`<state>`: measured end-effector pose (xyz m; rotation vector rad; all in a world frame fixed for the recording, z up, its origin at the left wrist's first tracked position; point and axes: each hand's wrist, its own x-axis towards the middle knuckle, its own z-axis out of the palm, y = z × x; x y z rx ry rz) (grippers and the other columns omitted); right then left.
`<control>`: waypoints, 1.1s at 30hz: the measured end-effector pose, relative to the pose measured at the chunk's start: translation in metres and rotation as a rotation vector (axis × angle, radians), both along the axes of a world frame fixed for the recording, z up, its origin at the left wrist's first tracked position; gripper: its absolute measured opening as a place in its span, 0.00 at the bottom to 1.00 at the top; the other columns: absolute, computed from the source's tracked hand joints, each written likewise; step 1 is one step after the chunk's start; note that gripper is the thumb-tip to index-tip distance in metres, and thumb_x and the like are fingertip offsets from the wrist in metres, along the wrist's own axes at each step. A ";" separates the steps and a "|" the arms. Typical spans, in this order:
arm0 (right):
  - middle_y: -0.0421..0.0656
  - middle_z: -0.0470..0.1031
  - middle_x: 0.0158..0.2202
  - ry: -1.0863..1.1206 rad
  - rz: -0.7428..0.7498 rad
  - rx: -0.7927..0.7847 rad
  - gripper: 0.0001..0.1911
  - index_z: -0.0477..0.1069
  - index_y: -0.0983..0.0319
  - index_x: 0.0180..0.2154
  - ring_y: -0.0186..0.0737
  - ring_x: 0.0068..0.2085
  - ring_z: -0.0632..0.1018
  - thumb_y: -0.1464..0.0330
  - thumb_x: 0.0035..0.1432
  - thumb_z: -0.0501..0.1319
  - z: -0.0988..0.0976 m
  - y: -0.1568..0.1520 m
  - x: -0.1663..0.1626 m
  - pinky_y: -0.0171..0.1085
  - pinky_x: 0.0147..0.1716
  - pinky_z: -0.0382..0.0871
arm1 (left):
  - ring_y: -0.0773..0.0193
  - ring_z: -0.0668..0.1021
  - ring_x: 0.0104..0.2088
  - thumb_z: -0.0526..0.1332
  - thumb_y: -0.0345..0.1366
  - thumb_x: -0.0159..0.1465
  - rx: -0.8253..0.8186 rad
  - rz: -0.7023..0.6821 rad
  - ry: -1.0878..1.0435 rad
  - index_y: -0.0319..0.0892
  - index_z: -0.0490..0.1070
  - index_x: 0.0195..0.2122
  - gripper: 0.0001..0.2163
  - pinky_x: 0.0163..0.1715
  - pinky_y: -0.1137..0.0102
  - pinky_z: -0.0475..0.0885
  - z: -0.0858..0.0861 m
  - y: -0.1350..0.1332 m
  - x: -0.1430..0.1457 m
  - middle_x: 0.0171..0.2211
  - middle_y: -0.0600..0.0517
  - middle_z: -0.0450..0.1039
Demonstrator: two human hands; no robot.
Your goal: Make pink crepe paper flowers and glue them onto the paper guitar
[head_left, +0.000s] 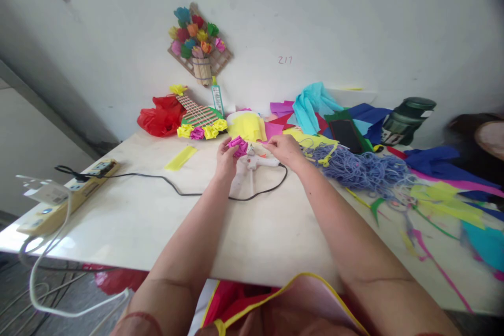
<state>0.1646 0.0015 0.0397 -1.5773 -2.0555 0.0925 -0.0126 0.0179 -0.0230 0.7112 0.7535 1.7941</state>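
My left hand (226, 160) is closed around a small pink rolled paper flower (238, 145), held just above the table. My right hand (285, 151) lies on top of a white glue gun (258, 161) on the table, fingers curled over its body, right beside the flower. The glue gun's black cord (177, 189) loops across the white table (137, 220) to a power strip (71, 191) at the left edge.
Coloured paper sheets (315, 107) and a pile of blue yarn (362, 168) crowd the right side. A stick guitar with paper flowers (200, 121), a red bag (161, 115) and a yellow strip (180, 158) lie near the wall. A paper bouquet (199, 42) hangs on the wall. Another person (484, 142) sits far right.
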 end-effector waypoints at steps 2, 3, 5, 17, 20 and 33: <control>0.43 0.78 0.30 -0.009 0.000 0.004 0.14 0.78 0.61 0.32 0.36 0.32 0.74 0.60 0.54 0.57 0.000 -0.001 -0.001 0.33 0.29 0.57 | 0.64 0.76 0.31 0.66 0.26 0.45 0.010 0.007 -0.009 0.41 0.67 0.38 0.18 0.31 0.68 0.71 0.000 0.000 0.000 0.32 0.51 0.72; 0.43 0.78 0.30 -0.018 0.001 0.002 0.14 0.78 0.60 0.33 0.37 0.32 0.74 0.61 0.54 0.57 0.000 -0.001 -0.002 0.33 0.29 0.58 | 0.64 0.76 0.32 0.66 0.26 0.45 0.015 0.007 -0.010 0.41 0.67 0.37 0.17 0.31 0.68 0.71 0.000 0.000 0.001 0.33 0.50 0.73; 0.43 0.78 0.31 -0.046 0.000 -0.008 0.13 0.78 0.60 0.33 0.37 0.33 0.75 0.61 0.54 0.57 0.000 -0.002 -0.005 0.33 0.29 0.58 | 0.63 0.76 0.33 0.65 0.26 0.46 0.025 0.004 -0.009 0.40 0.67 0.37 0.17 0.32 0.68 0.71 0.000 0.000 0.001 0.34 0.49 0.73; 0.47 0.79 0.34 -0.189 -0.023 0.005 0.16 0.77 0.60 0.35 0.42 0.37 0.76 0.61 0.57 0.53 -0.004 -0.006 -0.015 0.35 0.31 0.60 | 0.63 0.76 0.36 0.64 0.27 0.47 0.044 0.022 0.033 0.41 0.66 0.39 0.17 0.35 0.67 0.70 -0.001 -0.002 0.005 0.38 0.48 0.73; 0.48 0.79 0.35 -0.210 -0.033 -0.003 0.16 0.77 0.61 0.35 0.43 0.38 0.77 0.62 0.57 0.52 -0.003 -0.007 -0.016 0.35 0.32 0.61 | 0.63 0.77 0.36 0.63 0.27 0.48 0.041 0.022 0.045 0.41 0.65 0.40 0.17 0.35 0.68 0.71 -0.001 -0.003 0.005 0.38 0.48 0.73; 0.50 0.78 0.37 -0.244 -0.058 -0.010 0.16 0.75 0.61 0.38 0.45 0.40 0.77 0.62 0.58 0.53 0.000 -0.012 -0.021 0.37 0.36 0.64 | 0.63 0.76 0.36 0.65 0.28 0.47 0.063 0.043 0.105 0.42 0.64 0.39 0.18 0.35 0.68 0.70 0.001 -0.006 0.009 0.37 0.50 0.71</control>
